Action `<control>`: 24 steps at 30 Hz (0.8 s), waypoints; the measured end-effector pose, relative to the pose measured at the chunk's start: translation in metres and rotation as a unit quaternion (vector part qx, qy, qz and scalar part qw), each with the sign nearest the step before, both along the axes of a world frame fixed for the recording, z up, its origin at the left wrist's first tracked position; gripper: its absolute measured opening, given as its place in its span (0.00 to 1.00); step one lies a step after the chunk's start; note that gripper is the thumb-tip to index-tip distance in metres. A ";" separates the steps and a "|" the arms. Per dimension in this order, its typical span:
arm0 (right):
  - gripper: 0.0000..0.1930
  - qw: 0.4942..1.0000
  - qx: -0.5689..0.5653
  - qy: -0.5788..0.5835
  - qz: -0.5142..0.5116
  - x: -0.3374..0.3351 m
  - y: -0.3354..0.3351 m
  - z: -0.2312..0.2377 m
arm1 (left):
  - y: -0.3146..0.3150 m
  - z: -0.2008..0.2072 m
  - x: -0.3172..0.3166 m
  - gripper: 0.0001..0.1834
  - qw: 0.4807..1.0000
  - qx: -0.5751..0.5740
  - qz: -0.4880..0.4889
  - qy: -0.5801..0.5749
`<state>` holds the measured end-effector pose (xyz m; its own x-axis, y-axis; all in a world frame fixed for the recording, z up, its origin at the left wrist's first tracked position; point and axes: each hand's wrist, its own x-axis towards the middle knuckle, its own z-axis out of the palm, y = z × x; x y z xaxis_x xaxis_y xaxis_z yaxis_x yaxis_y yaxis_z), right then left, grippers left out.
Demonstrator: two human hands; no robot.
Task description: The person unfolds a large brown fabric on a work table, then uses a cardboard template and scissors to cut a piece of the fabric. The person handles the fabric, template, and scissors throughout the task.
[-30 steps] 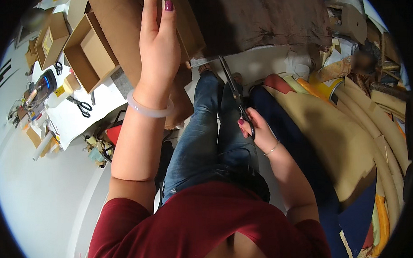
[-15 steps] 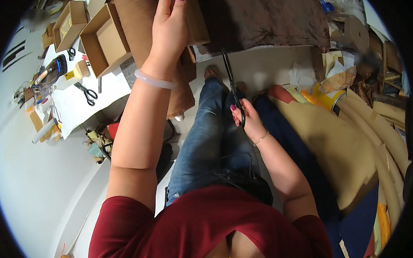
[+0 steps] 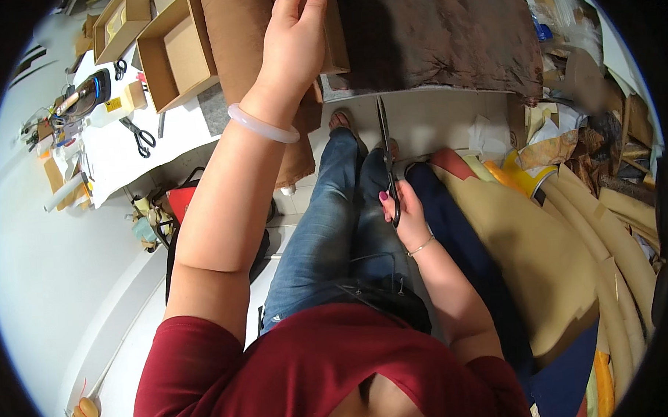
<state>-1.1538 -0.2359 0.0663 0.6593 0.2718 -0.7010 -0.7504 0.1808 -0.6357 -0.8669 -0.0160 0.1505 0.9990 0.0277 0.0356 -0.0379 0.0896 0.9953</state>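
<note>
My right hand (image 3: pixel 408 219) is closed round the handles of long dark scissors (image 3: pixel 388 151). Their blades lie together and point away from me, over my legs, with the tip short of the dark brown mottled sheet (image 3: pixel 453 39). At the top edge my left hand (image 3: pixel 296 41) reaches far forward over the work surface. Its thumb and a finger are stretched apart, but the fingertips are cut off by the picture's edge; nothing shows between them. Beside and under that arm lies a brown cloth roll (image 3: pixel 232 35), with a cardboard box (image 3: pixel 335 39) right of the hand.
Left of the roll stand open cardboard boxes (image 3: pixel 178 56) on a white table (image 3: pixel 119 161), near another pair of scissors (image 3: pixel 138 136). Tan sheet material (image 3: pixel 527 253) and a dark blue roll (image 3: pixel 467 240) lie along my right side. Paper scraps (image 3: pixel 548 124) are heaped beyond.
My right hand and the scissors have moved slightly nearer to me. The view has shifted a little, and my left hand stays stretched forward.
</note>
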 end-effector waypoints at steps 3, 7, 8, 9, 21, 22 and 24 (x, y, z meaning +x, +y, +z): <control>0.11 0.999 -0.026 -0.021 -0.015 -0.001 -0.001 0.008 | -0.001 0.002 -0.001 0.29 1.000 0.008 0.008 -0.008; 0.13 0.994 -0.059 -0.026 -0.086 0.007 -0.009 0.008 | -0.001 0.003 -0.002 0.30 1.000 0.017 0.009 -0.001; 0.14 0.992 -0.098 -0.040 -0.070 0.010 -0.011 0.005 | -0.002 0.003 -0.002 0.30 1.000 0.003 0.007 -0.003; 0.15 0.989 -0.119 -0.066 -0.061 0.012 -0.014 0.003 | -0.002 0.002 -0.001 0.30 1.000 -0.011 0.006 -0.004; 0.15 0.975 -0.203 -0.065 -0.066 0.027 -0.034 -0.012 | 0.000 0.002 -0.002 0.30 1.000 0.000 0.009 0.001; 0.15 0.975 -0.205 -0.067 -0.060 0.029 -0.035 -0.012 | 0.000 0.003 -0.002 0.30 1.000 0.000 0.009 0.001; 0.15 0.977 -0.192 -0.062 -0.061 0.033 -0.036 -0.009 | 0.000 0.004 -0.002 0.30 1.000 0.001 0.010 0.001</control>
